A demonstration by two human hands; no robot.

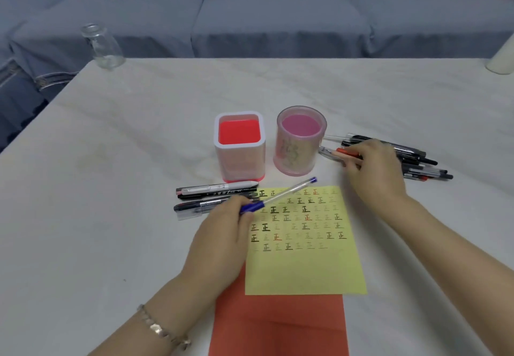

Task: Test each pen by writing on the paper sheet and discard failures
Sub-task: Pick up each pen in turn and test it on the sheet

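Note:
A yellow paper sheet [304, 266] covered in rows of written marks lies on the table, over a red sheet [278, 325]. My left hand [222, 233] grips a blue-capped clear pen [281, 195] that slants over the sheet's top left corner. My right hand [372, 169] reaches into a pile of pens [417, 158] at the right and pinches a red pen [346, 153]. Three pens [214, 190] lie in a group left of the sheet.
A square red-and-white pen holder [239, 147] and a round pink pen holder [300, 141] stand behind the sheet. A glass bottle [101, 46] sits at the table's far left corner, a white object [503, 57] at the far right. A grey sofa lies beyond.

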